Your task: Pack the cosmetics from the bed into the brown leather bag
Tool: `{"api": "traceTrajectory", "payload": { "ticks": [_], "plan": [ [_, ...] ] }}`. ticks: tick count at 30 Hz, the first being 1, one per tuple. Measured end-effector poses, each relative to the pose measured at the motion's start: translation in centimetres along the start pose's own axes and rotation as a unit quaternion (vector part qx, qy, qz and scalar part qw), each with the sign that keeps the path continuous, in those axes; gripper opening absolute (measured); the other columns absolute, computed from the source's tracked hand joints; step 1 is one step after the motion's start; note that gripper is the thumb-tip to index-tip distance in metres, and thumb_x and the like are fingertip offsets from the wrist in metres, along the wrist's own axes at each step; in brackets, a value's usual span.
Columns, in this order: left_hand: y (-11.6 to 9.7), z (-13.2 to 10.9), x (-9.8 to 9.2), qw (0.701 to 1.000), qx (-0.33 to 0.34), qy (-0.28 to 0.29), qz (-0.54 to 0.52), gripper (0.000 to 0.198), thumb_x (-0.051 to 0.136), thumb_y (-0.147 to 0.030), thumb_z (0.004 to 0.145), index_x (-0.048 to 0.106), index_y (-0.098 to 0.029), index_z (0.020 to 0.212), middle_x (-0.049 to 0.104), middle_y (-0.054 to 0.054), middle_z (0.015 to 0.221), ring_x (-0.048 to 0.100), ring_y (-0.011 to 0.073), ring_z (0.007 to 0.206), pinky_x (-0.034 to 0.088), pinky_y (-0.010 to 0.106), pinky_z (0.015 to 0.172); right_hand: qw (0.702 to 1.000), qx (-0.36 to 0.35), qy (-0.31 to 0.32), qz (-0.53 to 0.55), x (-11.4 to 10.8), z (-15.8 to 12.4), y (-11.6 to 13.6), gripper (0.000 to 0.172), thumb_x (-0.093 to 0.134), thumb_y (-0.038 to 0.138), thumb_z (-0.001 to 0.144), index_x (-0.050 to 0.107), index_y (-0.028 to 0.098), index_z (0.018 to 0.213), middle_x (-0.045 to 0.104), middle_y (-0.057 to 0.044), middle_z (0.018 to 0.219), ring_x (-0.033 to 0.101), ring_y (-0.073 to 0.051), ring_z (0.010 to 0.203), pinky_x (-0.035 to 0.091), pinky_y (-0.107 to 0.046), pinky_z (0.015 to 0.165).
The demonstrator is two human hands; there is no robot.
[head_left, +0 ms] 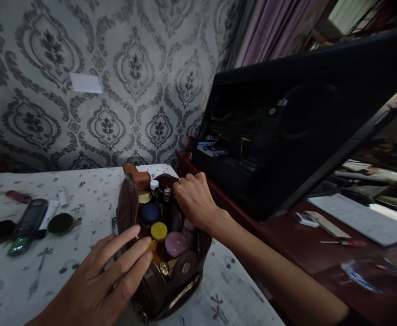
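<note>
A brown handbag (157, 294) with a gold zipper stands unzipped on the white patterned cloth. Inside it are a yellow-capped bottle (159, 231), a round pinkish lid (176, 244), a dark blue round lid (150, 213) and a small white-capped bottle (154, 185). My left hand (117, 271) rests at the bag's near left side, its fingers apart and holding nothing. Over the bag's far right rim, my right hand (195, 199) is closed with its fingers curled round the edge; its fingertips are hidden. A tan strap piece (137, 175) lies at the back of the opening.
Left on the cloth (93, 190) lie a green-capped bottle (30, 224), a white tube (50, 213), a white lip-balm stick (63, 197) and a dark round lid (61, 223). A large black screen (273, 136) leans on the red-brown table (286, 240) to the right.
</note>
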State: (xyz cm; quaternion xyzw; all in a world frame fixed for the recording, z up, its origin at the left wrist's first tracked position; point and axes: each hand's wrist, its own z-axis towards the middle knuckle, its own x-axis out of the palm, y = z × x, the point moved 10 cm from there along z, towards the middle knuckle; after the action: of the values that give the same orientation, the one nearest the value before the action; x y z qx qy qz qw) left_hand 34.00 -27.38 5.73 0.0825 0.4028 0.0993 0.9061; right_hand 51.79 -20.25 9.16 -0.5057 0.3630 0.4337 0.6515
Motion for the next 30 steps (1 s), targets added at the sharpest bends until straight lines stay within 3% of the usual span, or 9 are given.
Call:
{"api": "traceTrajectory", "payload": {
  "ticks": [3,7,11,16,21,26,30],
  "plan": [
    [-0.3,0.0,-0.1,1.0,0.017,-0.007,-0.001,0.063,0.037,-0.06,0.098,0.054,-0.012,0.134,0.057,0.014,0.14,0.039,0.0347,0.14,0.052,0.048,0.101,0.999,0.026,-0.027,0.005,-0.2,0.4,-0.6,0.018,0.048,0.015,0.091,0.066,0.012,0.089,0.07,-0.014,0.089,0.062,-0.027,0.091,0.027,-0.038,0.073],
    [-0.1,0.0,0.0,1.0,0.006,-0.009,0.001,0.05,0.04,-0.047,0.101,0.055,-0.013,0.134,0.058,0.013,0.138,0.041,0.0341,0.139,0.051,0.05,0.102,0.998,0.06,-0.021,0.014,-0.3,0.9,-1.3,0.021,0.045,0.011,0.092,0.066,0.013,0.094,0.072,-0.013,0.088,0.065,-0.025,0.085,0.027,-0.038,0.073],
    [0.0,-0.1,0.1,1.0,-0.003,-0.005,0.001,0.041,0.039,-0.035,0.103,0.055,-0.014,0.134,0.058,0.012,0.139,0.04,0.0334,0.14,0.05,0.05,0.104,0.999,0.05,0.005,0.011,-0.3,1.0,-1.1,0.025,0.046,0.011,0.091,0.069,0.015,0.082,0.072,-0.013,0.087,0.065,-0.025,0.088,0.026,-0.038,0.073],
    [0.0,-0.1,0.1,1.0,0.009,-0.003,0.004,0.041,0.037,-0.032,0.103,0.054,-0.013,0.135,0.057,0.012,0.14,0.039,0.0331,0.141,0.05,0.048,0.105,0.999,0.032,0.007,0.01,-0.3,0.8,-0.9,0.027,0.045,0.012,0.091,0.071,0.015,0.084,0.072,-0.013,0.09,0.063,-0.026,0.09,0.028,-0.039,0.076],
    [-0.1,0.0,0.0,1.0,-0.004,0.0,-0.009,0.044,0.039,-0.04,0.103,0.055,-0.013,0.134,0.057,0.011,0.14,0.038,0.0337,0.141,0.05,0.047,0.104,0.999,-0.02,0.031,0.01,-0.3,0.3,-0.1,0.023,0.049,0.014,0.091,0.072,0.016,0.085,0.071,-0.011,0.096,0.059,-0.026,0.098,0.031,-0.041,0.083],
    [-0.1,-0.1,0.0,1.0,-0.005,-0.004,-0.007,0.062,0.035,-0.06,0.098,0.054,-0.014,0.135,0.059,0.013,0.138,0.04,0.034,0.14,0.05,0.049,0.103,0.996,-0.055,0.067,-0.018,-0.5,-0.5,0.7,0.019,0.054,0.012,0.087,0.073,0.016,0.089,0.069,-0.012,0.102,0.054,-0.03,0.105,0.034,-0.046,0.089],
    [0.2,-0.3,0.2,1.0,-0.009,-0.001,-0.003,0.065,0.034,-0.063,0.097,0.054,-0.015,0.136,0.059,0.014,0.137,0.041,0.0336,0.139,0.052,0.048,0.101,0.992,-0.057,0.104,-0.037,-0.2,-0.8,1.0,0.016,0.06,0.01,0.083,0.073,0.016,0.091,0.066,-0.014,0.111,0.05,-0.031,0.11,0.035,-0.047,0.09]
  ]
}}
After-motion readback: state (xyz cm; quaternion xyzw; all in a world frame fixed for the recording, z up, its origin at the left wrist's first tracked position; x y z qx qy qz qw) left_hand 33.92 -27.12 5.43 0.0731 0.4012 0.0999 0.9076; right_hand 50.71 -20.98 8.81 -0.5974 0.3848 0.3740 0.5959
